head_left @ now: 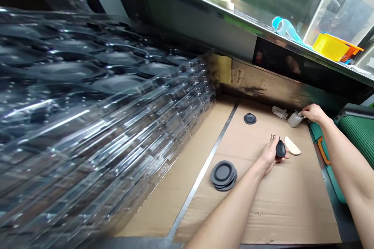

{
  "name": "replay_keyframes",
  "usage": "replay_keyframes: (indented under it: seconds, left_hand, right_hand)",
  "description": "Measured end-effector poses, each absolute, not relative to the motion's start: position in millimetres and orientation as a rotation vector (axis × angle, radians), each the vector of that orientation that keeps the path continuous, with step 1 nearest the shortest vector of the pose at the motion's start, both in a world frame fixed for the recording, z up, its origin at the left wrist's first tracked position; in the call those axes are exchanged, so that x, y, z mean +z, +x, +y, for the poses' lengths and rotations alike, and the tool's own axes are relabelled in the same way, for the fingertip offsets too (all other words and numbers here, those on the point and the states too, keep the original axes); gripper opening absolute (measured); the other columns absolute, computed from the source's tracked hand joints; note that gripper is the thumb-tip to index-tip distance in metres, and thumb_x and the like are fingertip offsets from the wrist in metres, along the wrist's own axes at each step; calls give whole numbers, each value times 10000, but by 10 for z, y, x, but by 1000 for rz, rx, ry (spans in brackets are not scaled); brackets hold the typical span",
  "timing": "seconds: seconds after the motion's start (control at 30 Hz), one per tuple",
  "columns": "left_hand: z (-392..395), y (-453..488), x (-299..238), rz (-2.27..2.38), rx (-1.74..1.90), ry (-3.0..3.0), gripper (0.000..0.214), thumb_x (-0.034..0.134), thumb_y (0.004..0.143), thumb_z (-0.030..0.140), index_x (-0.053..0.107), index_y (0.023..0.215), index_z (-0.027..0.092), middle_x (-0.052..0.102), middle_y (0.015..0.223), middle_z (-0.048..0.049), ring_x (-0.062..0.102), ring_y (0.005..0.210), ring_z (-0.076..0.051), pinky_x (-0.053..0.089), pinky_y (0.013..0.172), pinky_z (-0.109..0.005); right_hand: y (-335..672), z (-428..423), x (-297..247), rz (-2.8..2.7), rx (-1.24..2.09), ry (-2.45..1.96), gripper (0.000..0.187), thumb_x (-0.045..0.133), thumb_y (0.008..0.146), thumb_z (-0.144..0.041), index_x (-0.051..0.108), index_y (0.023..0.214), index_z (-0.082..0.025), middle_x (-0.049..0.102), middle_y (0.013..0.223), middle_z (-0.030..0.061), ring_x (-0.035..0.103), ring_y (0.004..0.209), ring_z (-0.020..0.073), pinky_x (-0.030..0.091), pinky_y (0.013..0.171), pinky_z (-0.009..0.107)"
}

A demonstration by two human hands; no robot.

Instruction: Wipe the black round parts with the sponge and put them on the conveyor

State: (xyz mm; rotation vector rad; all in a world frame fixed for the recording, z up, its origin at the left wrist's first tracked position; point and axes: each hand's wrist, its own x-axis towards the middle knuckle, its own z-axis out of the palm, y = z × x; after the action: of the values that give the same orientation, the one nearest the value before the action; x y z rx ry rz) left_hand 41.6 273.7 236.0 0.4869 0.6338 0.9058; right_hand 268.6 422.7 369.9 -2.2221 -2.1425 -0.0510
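Note:
My left hand (270, 153) is closed round a small black round lid (280, 149), held just above the cardboard. At the back right, the fingers of my right hand (313, 113) pinch at the metal top of a whitish bottle (295, 119), which leans a little. A cream half-round pad (292, 146) lies right beside the fingers of my left hand. Nearer me, to the left of my forearm, several black round lids (223, 175) are stacked unevenly. One more black lid (250, 118) lies alone towards the back.
Tall stacked clear plastic trays (122, 136) with round hollows fill the left side. Cardboard (292, 202) covers the bench. A crumpled clear wrapper (279, 112) lies by the bottle. To the right runs a green conveyor belt (357, 132). A shelf above holds a yellow bin (330, 46) and blue tape (288, 30).

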Motion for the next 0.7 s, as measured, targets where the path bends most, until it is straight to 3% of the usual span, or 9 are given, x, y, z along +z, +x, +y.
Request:
replay_keyframes:
  seconds: [0.43, 0.7]
  left_hand:
    - [2763, 427, 2348, 616, 917, 500, 418, 371, 1023, 543, 524, 1077, 158, 702, 741, -89, 660, 486, -163, 370, 415, -190]
    - [2721, 387, 2384, 623, 959, 534, 513, 356, 962, 699, 476, 1105, 222, 707, 762, -75, 644, 483, -165, 365, 407, -187]
  right_hand:
    - [2652, 4364, 3813, -2303, -124, -2262, 204, 620, 850, -281, 793, 897, -184, 731, 804, 73, 631, 735, 190, 411, 614, 269]
    - [2672, 4348, 3813, -2215, -116, -2235, 186, 650, 843, -299, 789, 872, -180, 730, 786, 72, 634, 734, 196, 434, 647, 270]
